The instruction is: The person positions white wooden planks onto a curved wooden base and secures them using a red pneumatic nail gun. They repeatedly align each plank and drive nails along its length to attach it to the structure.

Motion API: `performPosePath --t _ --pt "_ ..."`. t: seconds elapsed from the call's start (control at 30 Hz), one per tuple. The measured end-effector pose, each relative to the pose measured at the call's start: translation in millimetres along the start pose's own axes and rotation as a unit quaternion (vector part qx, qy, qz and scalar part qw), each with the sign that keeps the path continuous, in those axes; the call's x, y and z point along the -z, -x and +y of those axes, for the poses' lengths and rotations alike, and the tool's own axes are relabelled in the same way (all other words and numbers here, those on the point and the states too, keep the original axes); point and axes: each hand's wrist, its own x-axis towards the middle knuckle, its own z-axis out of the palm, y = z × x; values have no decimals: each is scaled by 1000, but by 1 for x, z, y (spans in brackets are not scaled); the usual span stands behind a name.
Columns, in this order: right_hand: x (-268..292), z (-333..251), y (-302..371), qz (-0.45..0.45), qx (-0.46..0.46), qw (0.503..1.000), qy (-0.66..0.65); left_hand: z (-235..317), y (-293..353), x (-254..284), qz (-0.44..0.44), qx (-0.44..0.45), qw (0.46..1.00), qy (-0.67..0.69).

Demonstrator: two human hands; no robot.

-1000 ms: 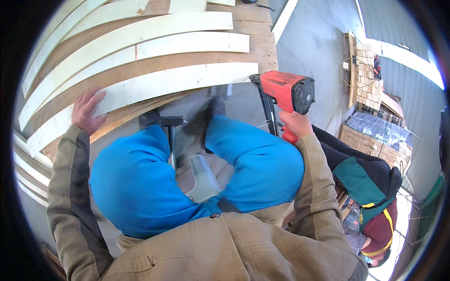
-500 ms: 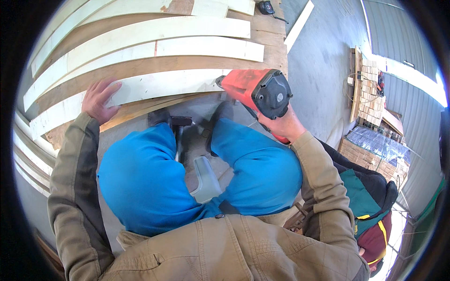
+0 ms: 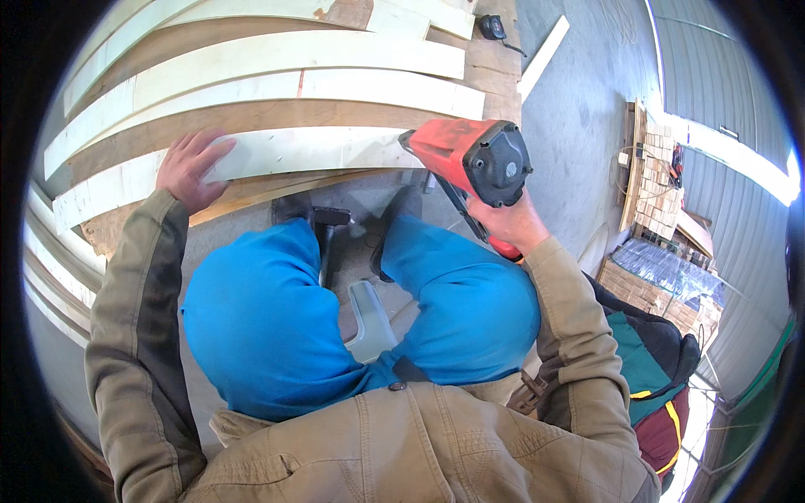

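My right hand (image 3: 506, 222) is wrapped around the handle of a red and black nail gun (image 3: 457, 151). The gun's nose rests at or just over the right end of the nearest pale wooden slat (image 3: 323, 149); whether it touches, I cannot tell. Toward the left part of that same slat lies my left hand (image 3: 194, 170), its fingers spread on the wood and the thumb apart. Beneath the slat is a brown wooden board (image 3: 251, 115). More pale slats (image 3: 377, 89) lie across this board, farther from me.
A black tape measure (image 3: 491, 28) sits at the board's far right corner. Between my feet stands a hammer (image 3: 329, 220), near a translucent plastic piece (image 3: 369, 323). One loose slat (image 3: 545, 59) lies on the floor. Stacked wood (image 3: 658, 180) and a person in dark clothing (image 3: 641, 360) are to the right.
The nail gun has shifted slightly right along the slat, toward its end. My left hand remains on the slat. The whole view has also moved a little.
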Motion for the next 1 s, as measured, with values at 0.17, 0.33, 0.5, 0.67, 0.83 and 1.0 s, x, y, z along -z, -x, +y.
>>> performPosePath --t 0.17,0.33,0.5,0.67,0.83,1.0 --pt "0 -3 0 -12 17 999 32 1 0 -1 -4 7 1000 -7" --pt "6 2 -1 -25 72 995 67 0 -1 -1 -12 8 1000 -3" --pt "14 23 19 -47 -30 994 92 1 1 0 -6 7 1000 -10" --pt "20 51 35 -49 -71 991 102 3 0 0 -10 12 1000 -13" --pt "21 55 32 -63 38 978 194 3 -1 1 -18 12 1000 -6" --pt "16 42 35 -43 -21 993 107 1 -1 0 -16 2 1000 -3"
